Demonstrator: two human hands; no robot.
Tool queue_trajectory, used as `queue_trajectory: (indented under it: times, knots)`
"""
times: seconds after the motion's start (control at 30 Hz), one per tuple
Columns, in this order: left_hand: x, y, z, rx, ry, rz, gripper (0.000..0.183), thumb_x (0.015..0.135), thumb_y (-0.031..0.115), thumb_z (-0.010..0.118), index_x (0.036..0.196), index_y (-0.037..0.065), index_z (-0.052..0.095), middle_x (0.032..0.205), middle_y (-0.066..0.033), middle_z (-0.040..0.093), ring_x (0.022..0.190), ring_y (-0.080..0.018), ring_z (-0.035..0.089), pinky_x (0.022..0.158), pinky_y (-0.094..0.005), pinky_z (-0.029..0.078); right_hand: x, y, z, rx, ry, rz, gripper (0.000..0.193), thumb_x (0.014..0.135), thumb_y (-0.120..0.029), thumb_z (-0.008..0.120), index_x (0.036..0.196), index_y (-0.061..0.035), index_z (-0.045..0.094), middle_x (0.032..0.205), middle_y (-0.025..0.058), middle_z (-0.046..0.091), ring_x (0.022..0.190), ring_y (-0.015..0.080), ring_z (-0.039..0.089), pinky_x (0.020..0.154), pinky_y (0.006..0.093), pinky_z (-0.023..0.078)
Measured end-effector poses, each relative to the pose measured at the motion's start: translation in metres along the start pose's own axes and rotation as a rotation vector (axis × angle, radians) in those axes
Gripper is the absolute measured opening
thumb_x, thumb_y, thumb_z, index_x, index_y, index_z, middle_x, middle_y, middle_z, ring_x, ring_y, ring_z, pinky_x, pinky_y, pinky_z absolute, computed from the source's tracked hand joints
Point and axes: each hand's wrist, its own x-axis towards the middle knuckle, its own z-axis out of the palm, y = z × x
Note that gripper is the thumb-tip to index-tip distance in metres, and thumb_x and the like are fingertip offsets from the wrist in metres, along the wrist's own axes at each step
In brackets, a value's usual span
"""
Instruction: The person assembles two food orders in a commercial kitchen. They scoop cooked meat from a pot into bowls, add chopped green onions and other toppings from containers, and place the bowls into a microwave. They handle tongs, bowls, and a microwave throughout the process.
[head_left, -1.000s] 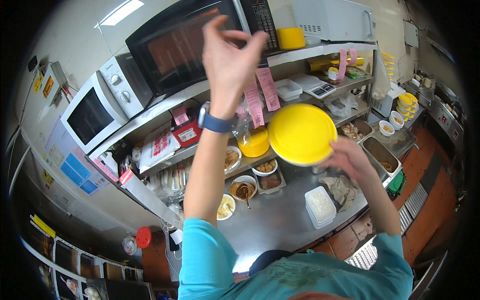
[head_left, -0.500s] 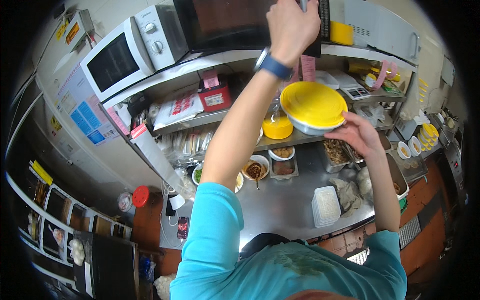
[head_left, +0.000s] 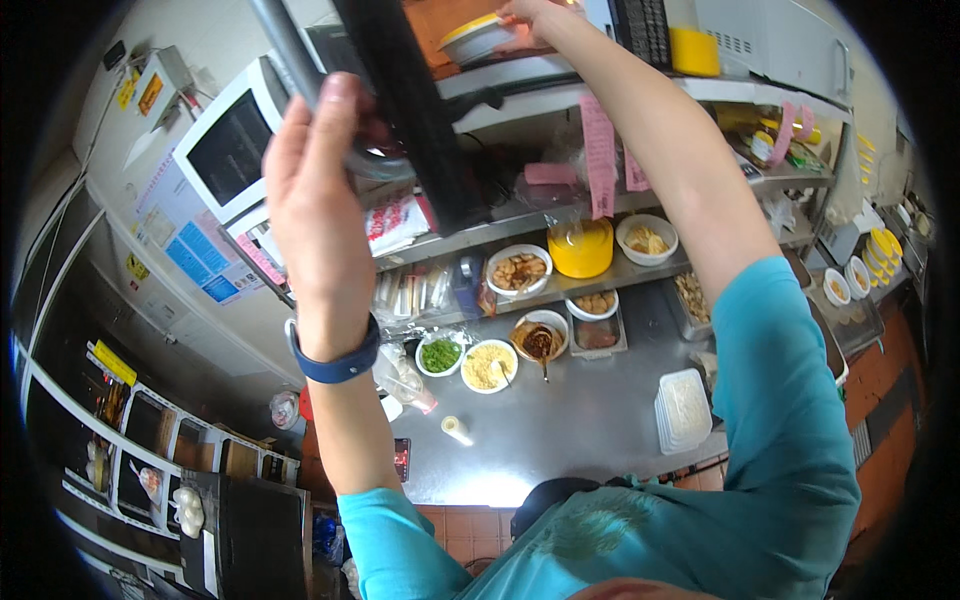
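Observation:
At the upper left, my left hand (head_left: 325, 190), in a dark blue watch strap, is closed around the grey handle (head_left: 287, 45) of a microwave door (head_left: 410, 110). The black door stands swung out, blurred by motion. My right hand (head_left: 540, 18) reaches up into the lit microwave and grips the edge of a white bowl with a yellow lid (head_left: 478, 40). That bowl is partly inside the opening, slightly tilted. The top of the picture cuts off part of my right hand.
A white microwave (head_left: 230, 140) stands left of the open door. On the shelf below are a yellow tub (head_left: 580, 248), a bowl of brown chunks (head_left: 519, 270) and a noodle bowl (head_left: 646, 240). Chopped greens (head_left: 440, 354) and stacked white containers (head_left: 684, 410) sit on the steel counter.
The microwave door has swung open to the left with my left hand on its handle. My right hand has lifted the lidded bowl from over the shelf into the microwave.

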Motion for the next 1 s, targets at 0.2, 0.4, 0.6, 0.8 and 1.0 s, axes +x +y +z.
queue_trajectory:
  times: [0.2,0.4,0.6,0.8,1.0]
  knots:
    - [0.01,-0.016,0.03,-0.116,-0.215,-0.008,0.027,0.097,0.03,0.064,0.104,0.004,0.07,0.09,-0.0013,0.068,0.082,-0.0078,0.058,0.077,-0.0234,0.043,-0.067,-0.013,-0.01,-0.459,-0.077,-0.085,0.035,0.099,-0.024,0.057,0.123,0.0015,0.055,0.115,0.0162,0.061,0.123,0.0232,0.057,0.107,0.0395,0.047]
    - [0.054,-0.137,0.188,0.408,-0.09,0.367,0.032,0.084,0.032,0.07,0.08,0.0,0.07,0.077,-0.0167,0.064,0.077,-0.0312,0.062,0.073,-0.0419,0.049,-0.347,0.188,-0.091,-0.136,-0.196,0.098,0.021,0.092,-0.024,0.066,0.096,-0.0042,0.064,0.081,0.008,0.068,0.07,0.0145,0.066,0.063,0.0288,0.057]
    - [0.118,-0.248,0.27,0.871,0.009,0.347,0.035,0.074,0.041,0.077,0.079,0.007,0.073,0.092,-0.0219,0.064,0.097,-0.0384,0.057,0.088,-0.0444,0.045,-0.585,0.326,-0.112,-0.022,0.223,0.577,0.016,0.097,-0.018,0.062,0.104,-0.0043,0.065,0.092,0.0055,0.068,0.08,0.016,0.066,0.071,0.0303,0.056]
    - [0.116,-0.265,0.281,0.893,0.138,0.378,0.033,0.064,0.033,0.081,0.074,0.007,0.065,0.093,-0.0158,0.06,0.098,-0.0351,0.053,0.09,-0.0444,0.043,-0.683,0.366,-0.106,0.254,0.485,0.78,0.016,0.097,-0.015,0.06,0.105,-0.0018,0.065,0.093,0.008,0.07,0.08,0.0153,0.067,0.066,0.0277,0.053]
    - [0.11,-0.257,0.278,0.884,0.1,0.362,0.037,0.062,0.034,0.082,0.078,0.006,0.064,0.096,-0.0172,0.059,0.099,-0.0351,0.052,0.09,-0.0446,0.042,-0.662,0.355,-0.11,0.2,0.419,0.85,0.02,0.099,-0.018,0.059,0.106,0.0005,0.064,0.095,0.0117,0.07,0.08,0.0179,0.068,0.07,0.0305,0.056]
